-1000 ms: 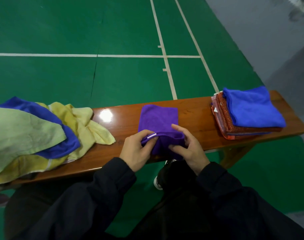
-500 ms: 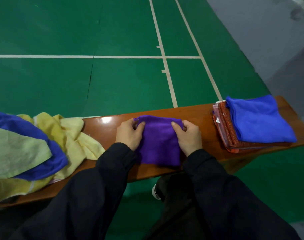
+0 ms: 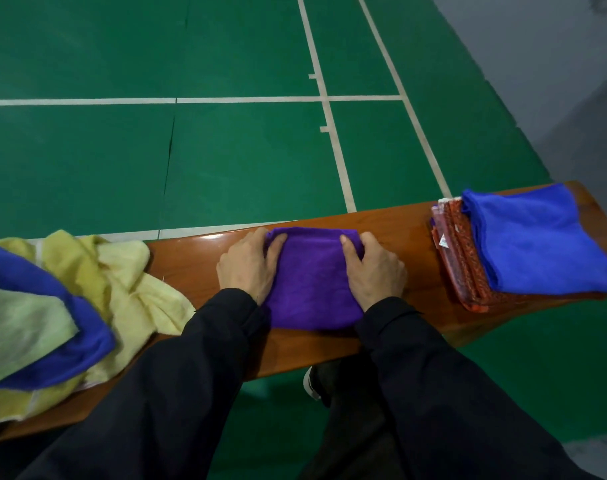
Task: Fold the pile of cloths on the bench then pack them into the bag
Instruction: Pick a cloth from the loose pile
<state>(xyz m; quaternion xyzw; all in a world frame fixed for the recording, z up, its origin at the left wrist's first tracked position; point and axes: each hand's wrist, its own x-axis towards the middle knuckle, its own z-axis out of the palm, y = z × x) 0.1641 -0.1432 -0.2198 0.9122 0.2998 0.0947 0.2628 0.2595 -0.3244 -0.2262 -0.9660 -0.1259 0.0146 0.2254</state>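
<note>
In the head view, the left hand (image 3: pixel 248 268) and the right hand (image 3: pixel 374 270) lie on either side of a folded purple cloth (image 3: pixel 312 282) that sits flat on the wooden bench (image 3: pixel 194 268). Each hand rests on a side edge of the cloth, with the thumb laid over the top surface near the far corner and the fingers bent down over the outer edge; whether the fingers pinch the fabric or only press on it cannot be told. The cloth fills the gap between the two hands and reaches back from the thumbs toward the near edge of the bench, between the dark sleeves (image 3: pixel 177 368).

Well out past the right hand, toward the bench's end, a folded blue cloth (image 3: pixel 534 240) lies on top of a stack of folded orange-red patterned cloths (image 3: pixel 457 251). Out past the left hand lies the unfolded pile: a crumpled pale yellow cloth (image 3: pixel 128 278) nearest the hand, then a blue cloth (image 3: pixel 52 327) draped over it, and a light green cloth (image 3: pixel 18 327) on top of that. Beyond the fingertips, a green court floor (image 3: pixel 243 161) with white lines (image 3: pixel 333 140) stretches away.
</note>
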